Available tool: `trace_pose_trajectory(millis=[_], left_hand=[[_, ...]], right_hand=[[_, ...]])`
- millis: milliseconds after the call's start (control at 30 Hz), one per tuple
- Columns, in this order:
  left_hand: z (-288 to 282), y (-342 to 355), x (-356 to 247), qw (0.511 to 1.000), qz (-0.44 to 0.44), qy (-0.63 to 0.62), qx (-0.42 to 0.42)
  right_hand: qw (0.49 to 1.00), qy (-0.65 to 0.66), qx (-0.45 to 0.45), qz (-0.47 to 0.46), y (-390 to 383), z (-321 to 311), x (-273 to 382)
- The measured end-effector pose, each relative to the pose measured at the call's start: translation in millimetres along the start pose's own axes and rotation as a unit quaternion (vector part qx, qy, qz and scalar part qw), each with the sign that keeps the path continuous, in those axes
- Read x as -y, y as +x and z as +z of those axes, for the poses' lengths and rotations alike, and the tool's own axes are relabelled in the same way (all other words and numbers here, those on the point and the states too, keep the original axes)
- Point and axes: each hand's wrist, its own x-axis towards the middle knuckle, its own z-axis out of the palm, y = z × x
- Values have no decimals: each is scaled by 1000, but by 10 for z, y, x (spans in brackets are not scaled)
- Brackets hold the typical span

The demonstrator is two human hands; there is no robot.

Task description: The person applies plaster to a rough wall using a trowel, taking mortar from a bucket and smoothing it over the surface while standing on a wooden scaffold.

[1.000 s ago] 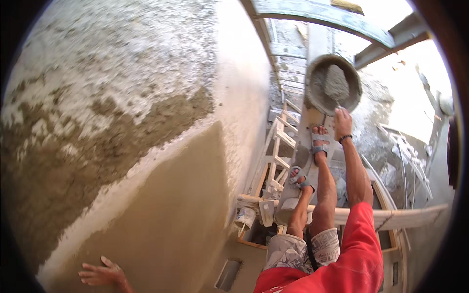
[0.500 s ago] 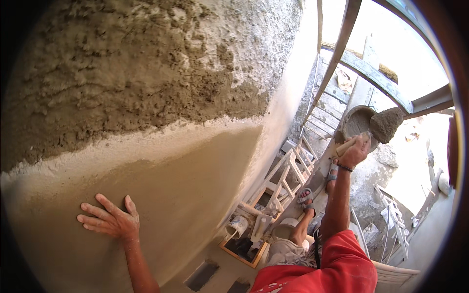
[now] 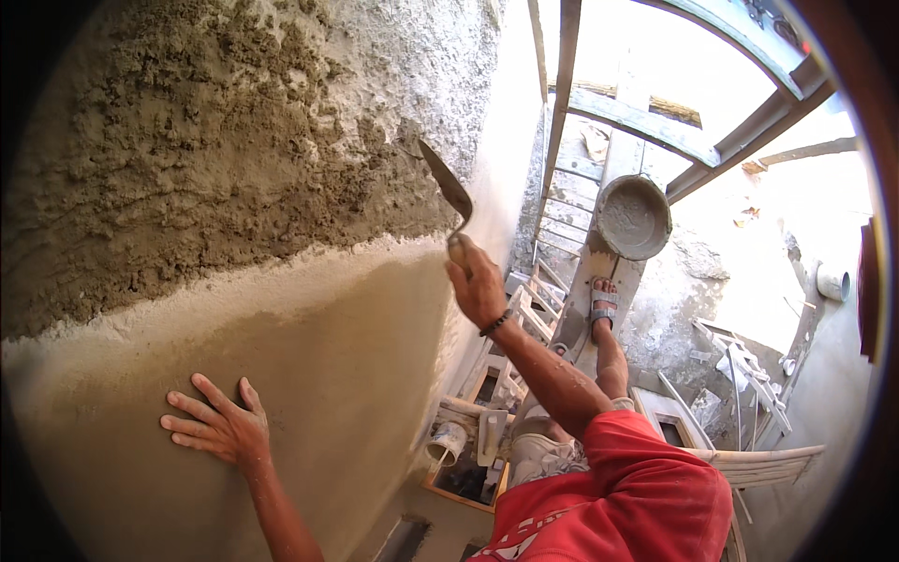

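My left hand [image 3: 220, 423] lies spread against the smooth, damp lower plaster of the wall [image 3: 318, 403]. My right hand [image 3: 479, 288] grips the wooden handle of a pointed trowel [image 3: 446, 184], its blade raised beside the right end of the rough mortar band [image 3: 243, 140]. No lump shows on the blade; whether its tip touches the wall I cannot tell. A pale strip divides the rough mortar from the smooth plaster. Right of the trowel, a round basin of wet mortar [image 3: 633, 217] rests on a plank, beyond my sandalled foot [image 3: 604, 300].
The narrow plank [image 3: 573, 323] under my feet runs toward metal frame bars [image 3: 646, 122]. Far below stand a white bucket [image 3: 448, 442], wooden frames and a dark opening with a wooden rim. Bamboo poles [image 3: 758, 464] and scrap wood lie at the lower right.
My right hand has swung left from the basin to the wall with the trowel. The mortar heaped on the blade is gone from it. My left hand stays on the plaster.
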Motion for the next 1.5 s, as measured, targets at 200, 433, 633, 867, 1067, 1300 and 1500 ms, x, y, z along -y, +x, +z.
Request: trace_pose_trajectory(millis=[200,433,633,867,1067,1300,1500], left_hand=[[-15,35,-13,1000,2,-4,-3],[3,-19,74,1000,16,-14,3],[53,-18,68,1000,3,-20,19],[59,-178,141,998,-7,-42,44],[-16,-117,122,999,-15,-45,24],[-236,46,15,979,-46,-196,-35],[-1003,-58,-1295,843,-38,-517,146]], right_hand=[[952,-247,28,178,-628,-1967,-1818],[833,-382,15,399,-1484,-4191,-2590],[818,-275,-38,504,-1686,-4421,-2186],[875,-132,50,464,-1322,-3860,-1397],[889,-239,104,377,-1053,-3713,-897],[887,-270,88,364,-1035,-4033,-1256],[854,-274,103,430,-470,-4009,-1484]])
